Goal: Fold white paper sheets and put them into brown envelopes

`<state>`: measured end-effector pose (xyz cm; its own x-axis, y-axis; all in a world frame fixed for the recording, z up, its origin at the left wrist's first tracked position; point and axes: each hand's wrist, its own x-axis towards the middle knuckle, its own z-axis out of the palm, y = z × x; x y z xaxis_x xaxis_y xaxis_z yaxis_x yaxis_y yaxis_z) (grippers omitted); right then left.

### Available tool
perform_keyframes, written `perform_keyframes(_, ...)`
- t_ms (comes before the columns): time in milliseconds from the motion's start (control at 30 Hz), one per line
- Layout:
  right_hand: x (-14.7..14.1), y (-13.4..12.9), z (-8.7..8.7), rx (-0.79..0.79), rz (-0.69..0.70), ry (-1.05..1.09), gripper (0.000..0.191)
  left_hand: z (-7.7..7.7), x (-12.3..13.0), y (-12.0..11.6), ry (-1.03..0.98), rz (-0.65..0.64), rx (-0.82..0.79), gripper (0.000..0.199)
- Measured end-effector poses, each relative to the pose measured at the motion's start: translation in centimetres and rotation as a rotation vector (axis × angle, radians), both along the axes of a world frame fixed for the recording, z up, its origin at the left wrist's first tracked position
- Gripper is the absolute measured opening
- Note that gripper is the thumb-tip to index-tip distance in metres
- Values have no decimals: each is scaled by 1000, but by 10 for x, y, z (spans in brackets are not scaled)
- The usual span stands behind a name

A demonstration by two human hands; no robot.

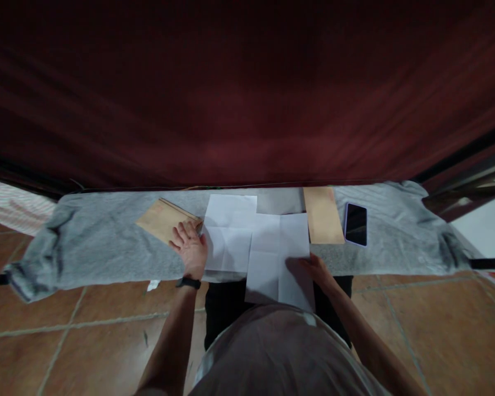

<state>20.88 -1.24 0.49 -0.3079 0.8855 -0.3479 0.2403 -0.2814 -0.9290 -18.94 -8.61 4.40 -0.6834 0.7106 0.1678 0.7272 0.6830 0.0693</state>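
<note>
Left hand (188, 250): fingers spread and gripping nothing, over the right end of the stacked kraft envelopes (152, 219), beside the left sheet.
Right hand (315, 268): closed on the right edge of the near white sheet (266, 258).
Near white sheet: creased in a cross, overlapping the left sheet (226, 239) and reaching past the front edge of the grey cloth (111, 242).
Single kraft envelope (325, 217): just right of the near white sheet.
Smartphone (356, 224): beside that envelope, screen dark.
</note>
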Motion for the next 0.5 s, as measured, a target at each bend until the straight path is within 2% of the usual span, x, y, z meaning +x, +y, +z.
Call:
perform_keyframes(133,-20,0,9,-84,-13,107,48,-2,-22,-6,-41,31,-70,68)
perform_keyframes(267,-48,4,11,-29,-21,79,44,2,-39,-8,-65,-16,-198,49)
perform_keyframes(367,-68,4,6,1,-38,63,37,9,-44,-6,-36,-32,-284,38)
perform_keyframes(500,-94,1,0,-35,-13,114,38,25,-43,-2,3,-61,-320,34)
